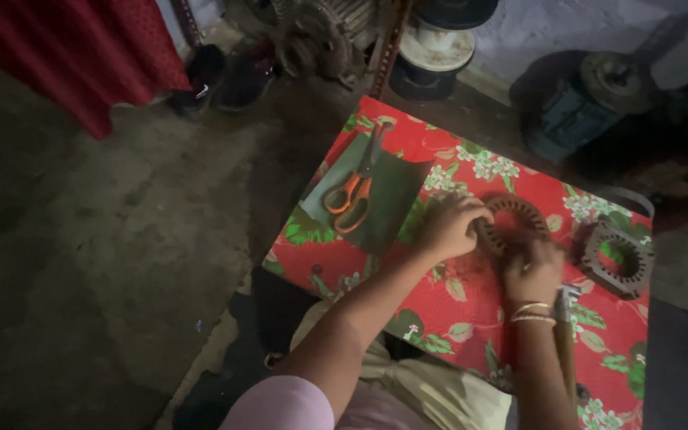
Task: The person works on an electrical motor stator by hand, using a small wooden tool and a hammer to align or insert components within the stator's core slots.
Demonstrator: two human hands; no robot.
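A round brown slotted metal ring, like a motor stator core [519, 215], lies on a red cloth with a flower pattern [471, 302]. My left hand [449, 224] grips the ring's left rim with curled fingers. My right hand [533, 272], with bangles at the wrist, rests on the ring's near edge; its fingers are blurred and I cannot see what they hold. A second, grey stator ring [619, 259] lies to the right of it on the cloth.
Orange-handled scissors [349, 199] lie on a dark green sheet [392, 199] at the cloth's left. A hammer-like tool [564, 334] lies by my right forearm. An old motor [591, 103], wire spools [438, 48] and shoes [224, 76] stand on the floor behind.
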